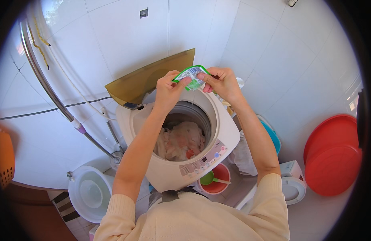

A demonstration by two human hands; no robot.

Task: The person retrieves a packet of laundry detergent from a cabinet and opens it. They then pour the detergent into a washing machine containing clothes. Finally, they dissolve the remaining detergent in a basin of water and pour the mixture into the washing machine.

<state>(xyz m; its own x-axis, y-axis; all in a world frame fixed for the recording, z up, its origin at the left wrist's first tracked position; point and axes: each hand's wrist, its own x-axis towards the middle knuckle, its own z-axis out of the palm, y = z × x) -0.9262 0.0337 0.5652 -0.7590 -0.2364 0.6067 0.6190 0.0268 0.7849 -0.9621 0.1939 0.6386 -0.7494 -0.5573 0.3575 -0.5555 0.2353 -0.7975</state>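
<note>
My left hand (168, 91) and my right hand (225, 83) grip a small green-and-white packet (190, 73) from its two sides, thumbs towards me. The packet is tilted above the opening of a white top-loading washing machine (227, 127). A thin pale streak hangs below its lower edge; whether this is powder or liquid, I cannot tell. Inside the grey drum (209, 116) lies a heap of wet-looking, pale laundry (184, 136) with a small reddish patch. Behind the packet the brownish see-through lid (153, 74) stands raised against the tiled wall.
A whitish tub (75, 190) stands at the lower left. In front of the machine sits a red bucket (222, 170) holding a green dipper (207, 178). Red basins (330, 160) lean at the right wall. At the left are a metal pole (45, 76) and an orange basket (4, 154).
</note>
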